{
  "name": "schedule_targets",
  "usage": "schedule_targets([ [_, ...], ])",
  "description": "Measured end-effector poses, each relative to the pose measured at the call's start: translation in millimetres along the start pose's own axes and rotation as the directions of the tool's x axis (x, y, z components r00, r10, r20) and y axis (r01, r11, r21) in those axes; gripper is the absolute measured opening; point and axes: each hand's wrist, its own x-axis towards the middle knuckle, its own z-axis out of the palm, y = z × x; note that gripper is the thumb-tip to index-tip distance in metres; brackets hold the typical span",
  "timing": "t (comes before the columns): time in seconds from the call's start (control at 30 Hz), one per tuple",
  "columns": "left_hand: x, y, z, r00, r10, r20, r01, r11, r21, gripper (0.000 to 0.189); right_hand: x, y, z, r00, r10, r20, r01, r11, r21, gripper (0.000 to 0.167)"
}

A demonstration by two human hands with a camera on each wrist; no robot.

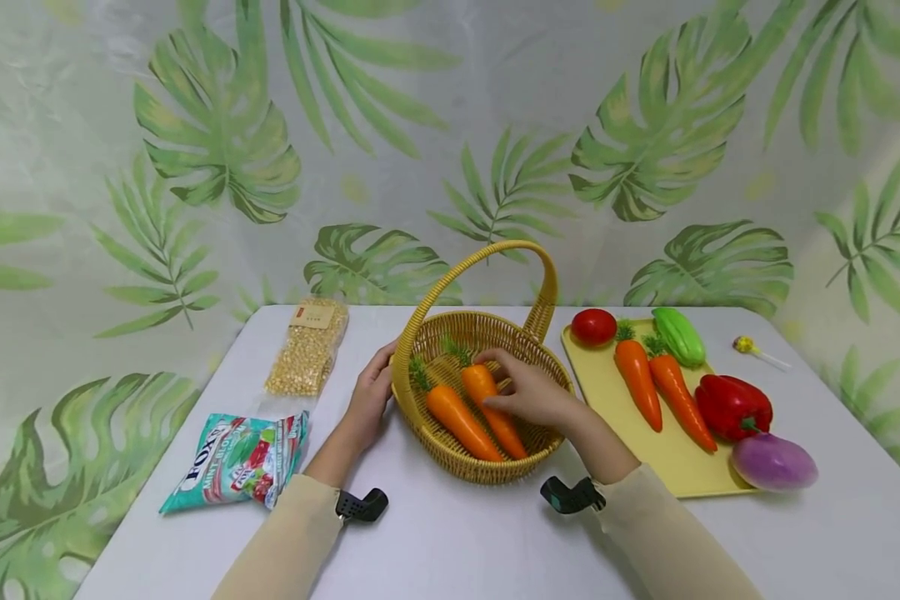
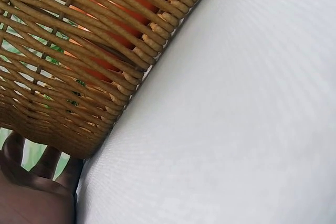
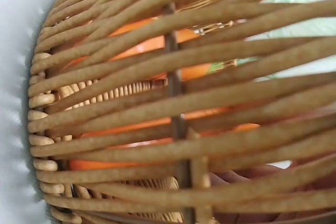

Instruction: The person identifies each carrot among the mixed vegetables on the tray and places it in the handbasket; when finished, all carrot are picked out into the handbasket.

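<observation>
A woven yellow basket (image 1: 547,442) with a tall handle stands mid-table, its weave filling the left wrist view (image 2: 68,77) and the right wrist view (image 3: 178,145). Two orange carrots lie inside: one (image 1: 457,421) on the left, one (image 1: 487,392) on the right. My right hand (image 1: 528,392) reaches into the basket and its fingers curl round the right carrot. My left hand (image 1: 371,396) rests flat against the basket's left outer wall, fingers straight. Orange shows through the weave in both wrist views.
A yellow tray (image 1: 675,458) at the right carries a tomato (image 1: 593,326), two carrots (image 1: 637,382), a green cucumber (image 1: 678,335), a red pepper (image 1: 732,406) and a purple eggplant (image 1: 774,462). A lollipop (image 1: 750,348) lies behind it. A bag of beans (image 1: 307,348) and a candy packet (image 1: 236,458) lie left.
</observation>
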Motion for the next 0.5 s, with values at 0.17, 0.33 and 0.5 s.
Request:
schedule_targets([
  [0.17, -0.4, -0.4, -0.1, 1.000, 0.003, 0.009, -0.004, 1.000, 0.005, 0.041, 1.3, 0.7, 1.6, 1.000, 0.020, 0.014, -0.021, 1.000, 0.015, 0.054],
  [0.33, 0.2, 0.6, 0.2, 1.000, 0.008, 0.004, -0.008, 1.000, 0.004, 0.040, 3.3, 0.4, 3.3, 0.999, 0.020, 0.028, -0.020, 1.000, 0.007, 0.056],
  [0.5, 0.1, -0.4, -0.1, 1.000, 0.005, 0.005, -0.005, 1.000, -0.002, 0.041, 4.6, 1.8, 4.4, 0.999, 0.023, 0.048, -0.023, 1.000, -0.003, 0.058],
])
